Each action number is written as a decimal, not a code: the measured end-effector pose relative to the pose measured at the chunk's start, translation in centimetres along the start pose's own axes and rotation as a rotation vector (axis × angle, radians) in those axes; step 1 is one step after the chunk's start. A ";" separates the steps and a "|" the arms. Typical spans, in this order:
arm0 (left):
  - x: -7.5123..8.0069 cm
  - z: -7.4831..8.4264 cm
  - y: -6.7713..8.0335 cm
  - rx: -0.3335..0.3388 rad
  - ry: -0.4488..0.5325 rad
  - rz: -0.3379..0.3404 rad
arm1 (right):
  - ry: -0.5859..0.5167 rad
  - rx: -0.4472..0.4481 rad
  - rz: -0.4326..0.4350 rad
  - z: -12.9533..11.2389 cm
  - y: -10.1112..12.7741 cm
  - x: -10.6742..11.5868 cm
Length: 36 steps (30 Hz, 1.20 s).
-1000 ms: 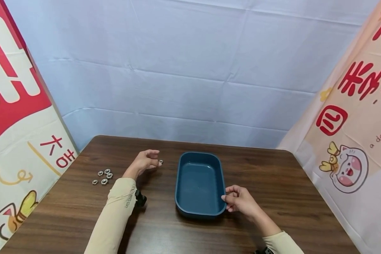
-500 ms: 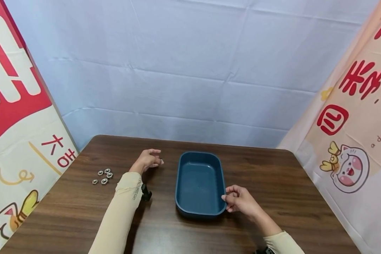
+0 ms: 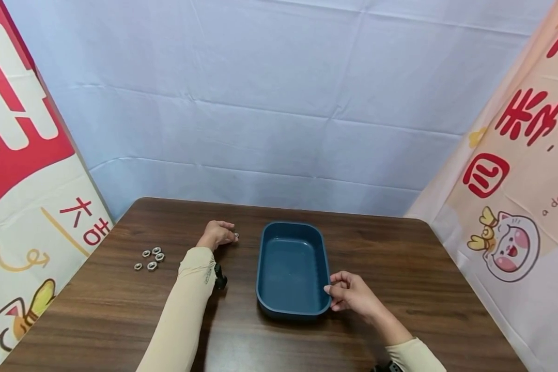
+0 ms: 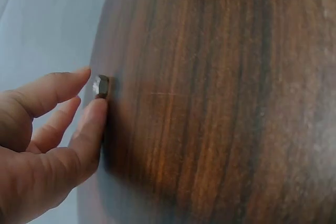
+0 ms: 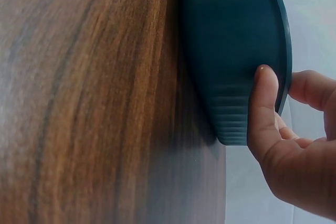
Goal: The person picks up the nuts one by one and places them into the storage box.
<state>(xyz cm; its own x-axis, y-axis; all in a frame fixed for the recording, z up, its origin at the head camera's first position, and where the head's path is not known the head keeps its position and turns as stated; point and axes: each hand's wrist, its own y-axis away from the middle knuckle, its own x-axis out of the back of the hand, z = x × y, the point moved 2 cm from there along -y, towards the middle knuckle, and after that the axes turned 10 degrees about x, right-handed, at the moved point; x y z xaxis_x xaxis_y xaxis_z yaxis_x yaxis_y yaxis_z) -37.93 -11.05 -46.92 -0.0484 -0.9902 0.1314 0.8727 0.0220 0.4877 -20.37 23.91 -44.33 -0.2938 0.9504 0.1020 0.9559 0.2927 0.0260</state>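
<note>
My left hand (image 3: 218,234) is low over the far part of the table, beside a small metal hex nut (image 4: 101,86). In the left wrist view the thumb tip touches the nut's side, and the index fingertip is at its other side with a slight gap. A dark blue rectangular tub (image 3: 292,276) with rounded corners stands at the middle of the table, its inside bare. At its near right corner, my right hand (image 3: 353,297) pinches the rim. The right wrist view shows the thumb against the outer wall and the index finger over the edge.
Several loose hex nuts (image 3: 152,266) lie in a cluster on the left of the dark wooden table (image 3: 423,289). A pale cloth (image 3: 269,113) hangs behind the table, with printed banners (image 3: 507,206) at both sides.
My left hand has shifted slightly right and lowered around the lone nut, its fingers drawing closer together. The right hand and the tub have stayed in place.
</note>
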 end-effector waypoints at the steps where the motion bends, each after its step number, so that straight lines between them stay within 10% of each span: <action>1: 0.0 -0.1 -0.1 0.000 -0.005 0.015 | -0.002 0.000 -0.001 0.0 0.0 0.0; 13: -0.2 -0.1 -0.8 0.004 -0.223 0.226 | -0.004 0.001 -0.016 0.0 0.0 0.1; 27: -1.0 0.3 -0.2 -0.086 -0.484 0.270 | -0.006 -0.017 0.012 0.0 0.2 0.0; 36: -0.4 -0.2 -0.1 -0.026 -0.063 0.082 | -0.009 -0.010 0.016 0.1 0.2 0.0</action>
<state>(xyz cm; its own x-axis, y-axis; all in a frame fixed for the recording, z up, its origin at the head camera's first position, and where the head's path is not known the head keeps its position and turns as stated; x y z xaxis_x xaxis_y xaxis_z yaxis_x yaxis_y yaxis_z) -37.94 -10.71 -47.17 -0.0064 -0.9745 0.2243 0.8872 0.0979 0.4508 -20.15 23.94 -44.40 -0.2785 0.9558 0.0939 0.9604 0.2765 0.0339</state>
